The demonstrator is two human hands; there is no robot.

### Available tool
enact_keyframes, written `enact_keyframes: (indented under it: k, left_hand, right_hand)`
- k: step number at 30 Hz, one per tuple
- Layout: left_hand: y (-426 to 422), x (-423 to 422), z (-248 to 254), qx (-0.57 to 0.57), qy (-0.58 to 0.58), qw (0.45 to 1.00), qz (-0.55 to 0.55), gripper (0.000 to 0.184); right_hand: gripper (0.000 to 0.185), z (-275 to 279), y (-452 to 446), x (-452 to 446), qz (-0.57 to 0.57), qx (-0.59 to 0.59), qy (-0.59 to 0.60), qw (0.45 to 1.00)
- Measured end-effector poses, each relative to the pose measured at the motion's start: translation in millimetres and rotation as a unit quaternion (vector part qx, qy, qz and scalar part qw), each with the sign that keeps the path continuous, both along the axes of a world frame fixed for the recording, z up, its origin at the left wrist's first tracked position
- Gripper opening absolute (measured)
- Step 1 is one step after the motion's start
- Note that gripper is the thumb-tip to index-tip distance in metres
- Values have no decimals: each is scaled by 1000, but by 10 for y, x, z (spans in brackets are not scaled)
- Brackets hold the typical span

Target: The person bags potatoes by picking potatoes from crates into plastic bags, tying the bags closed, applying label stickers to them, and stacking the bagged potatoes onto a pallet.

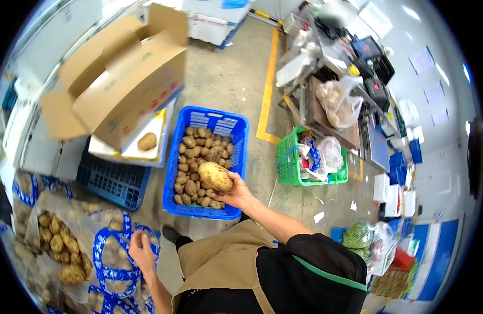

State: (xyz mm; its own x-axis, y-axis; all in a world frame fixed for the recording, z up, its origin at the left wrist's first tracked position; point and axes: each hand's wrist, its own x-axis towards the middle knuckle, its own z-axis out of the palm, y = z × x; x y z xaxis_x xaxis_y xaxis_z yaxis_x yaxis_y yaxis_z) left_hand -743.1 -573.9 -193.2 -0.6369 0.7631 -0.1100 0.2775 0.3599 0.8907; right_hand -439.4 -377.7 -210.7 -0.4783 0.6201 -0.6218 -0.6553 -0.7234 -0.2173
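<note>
A large pale potato (215, 176) is in my right hand (236, 192), held above the blue crate (244, 152). Many smaller brown potatoes (191, 187) fill the bottom of that crate. My left hand (142, 250) is at the lower left, fingers curled together beside the blue-and-white strapped sacks (114, 251); whatever it may pinch is too small to make out. Left of it, an opened clear bag (34, 230) shows more potatoes (58, 235).
An open cardboard box (139, 83) stands on a white foam box (158, 128) with one potato on it. A dark blue crate (113, 180) sits below. On the right are a green basket (287, 162) of bags and a cluttered bench holding bagged potatoes (333, 102).
</note>
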Motion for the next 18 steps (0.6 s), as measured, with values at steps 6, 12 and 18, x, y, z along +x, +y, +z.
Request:
enact_keyframes:
  k: [6,12,18]
  left_hand:
    - [964,2232,4,-92,-30,984,-151,30]
    - [1837,3794,484,-88,19,845,-527,40]
    - [1888,3951,239,-193,133,763,-602,50]
  right_hand:
    - [61,-415,460,2449,-160,-2,-7,987]
    - [55,-252,150,4467,-331,53,-85,938]
    - [68,-13,-431,5090,-369,92,-143,914]
